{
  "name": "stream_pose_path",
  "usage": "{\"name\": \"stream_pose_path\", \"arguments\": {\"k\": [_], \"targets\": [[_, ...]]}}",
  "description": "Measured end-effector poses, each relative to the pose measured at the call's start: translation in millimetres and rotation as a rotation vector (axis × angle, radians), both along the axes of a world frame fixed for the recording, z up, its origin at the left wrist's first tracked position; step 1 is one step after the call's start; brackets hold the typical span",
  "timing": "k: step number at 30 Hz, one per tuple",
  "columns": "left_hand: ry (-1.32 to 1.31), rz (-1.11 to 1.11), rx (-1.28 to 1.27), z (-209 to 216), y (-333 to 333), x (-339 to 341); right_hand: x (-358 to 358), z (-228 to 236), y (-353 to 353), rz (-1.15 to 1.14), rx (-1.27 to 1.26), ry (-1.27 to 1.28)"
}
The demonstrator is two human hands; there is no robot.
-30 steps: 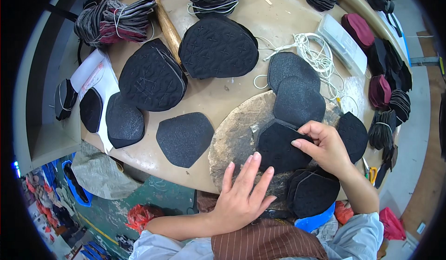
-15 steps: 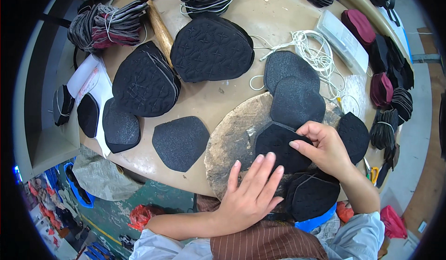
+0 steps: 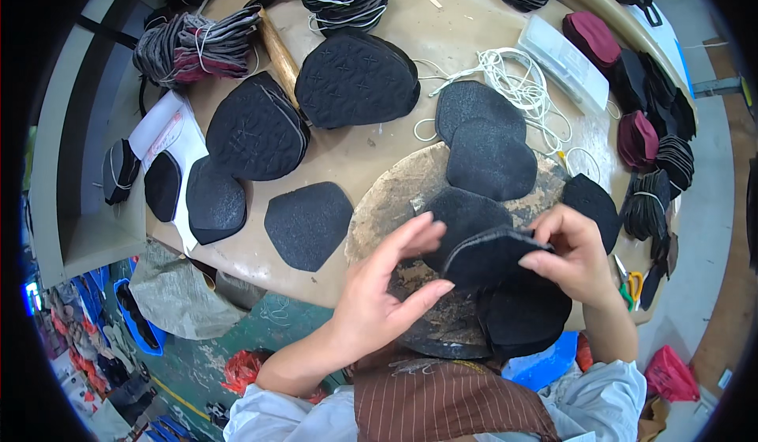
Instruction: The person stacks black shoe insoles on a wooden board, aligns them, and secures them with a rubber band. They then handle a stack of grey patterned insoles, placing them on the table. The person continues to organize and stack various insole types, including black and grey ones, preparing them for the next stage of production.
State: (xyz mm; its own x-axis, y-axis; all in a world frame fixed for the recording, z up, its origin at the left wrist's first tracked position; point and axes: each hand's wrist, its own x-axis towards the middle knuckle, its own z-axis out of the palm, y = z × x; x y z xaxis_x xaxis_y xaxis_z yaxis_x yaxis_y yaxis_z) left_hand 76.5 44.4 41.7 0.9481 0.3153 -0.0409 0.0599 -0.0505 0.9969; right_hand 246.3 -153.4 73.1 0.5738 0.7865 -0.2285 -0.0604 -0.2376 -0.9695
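1. Clock face centred on the round wooden board [image 3: 395, 185], 12 pointing away from the person; board lies on the tan table [image 3: 339, 154].
2. Right hand [image 3: 576, 252], 3 o'clock: thumb and fingers pinched together on the far right edge of a black padded piece [image 3: 497, 259].
3. That piece: over the middle of the board, tilted, its layered far edge raised; overlaps a dark panel [image 3: 462, 209] lying flat.
4. Left hand [image 3: 379, 284], 8 o'clock: thumb and fingers spread wide, nothing gripped. Thumb tip close to the piece's left edge; contact, cannot tell. Fingers slightly blurred.
5. Stack of black pieces [image 3: 525, 320] at 5, just beside the padded piece.
6. Two overlapping dark panels [image 3: 491, 159] toward 12; the nearer one on the board.
7. Lone dark panel [image 3: 309, 225] at 9, flat on the table.
8. Quilted black stacks [image 3: 359, 79] at 10 and 11, a wooden handle [image 3: 276, 47] between.
9. White cord [image 3: 505, 71], loosely coiled, between 12 and 1; clear plastic box [image 3: 564, 63] at 1.
10. Scissors [image 3: 634, 286], orange and green handles, between 3 and 4.
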Motion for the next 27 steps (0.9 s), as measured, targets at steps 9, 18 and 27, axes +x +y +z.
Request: {"name": "stream_pose_path", "arguments": {"k": [9,18,27], "targets": [[0.186,-0.142,-0.800,11.6,-6.5,6.9,-5.8,2.3,-1.0,-0.166,0.032,0.378],[-0.228,-0.409,0.521,6.5,-50.2,-2.8,-20.0,17.6,-56.2,0.060,-0.258,-0.211],[-0.164,-0.480,0.647,-2.3,-99.4,-12.5,19.4,-5.1,-99.7,-0.240,-0.709,-0.897]]}}
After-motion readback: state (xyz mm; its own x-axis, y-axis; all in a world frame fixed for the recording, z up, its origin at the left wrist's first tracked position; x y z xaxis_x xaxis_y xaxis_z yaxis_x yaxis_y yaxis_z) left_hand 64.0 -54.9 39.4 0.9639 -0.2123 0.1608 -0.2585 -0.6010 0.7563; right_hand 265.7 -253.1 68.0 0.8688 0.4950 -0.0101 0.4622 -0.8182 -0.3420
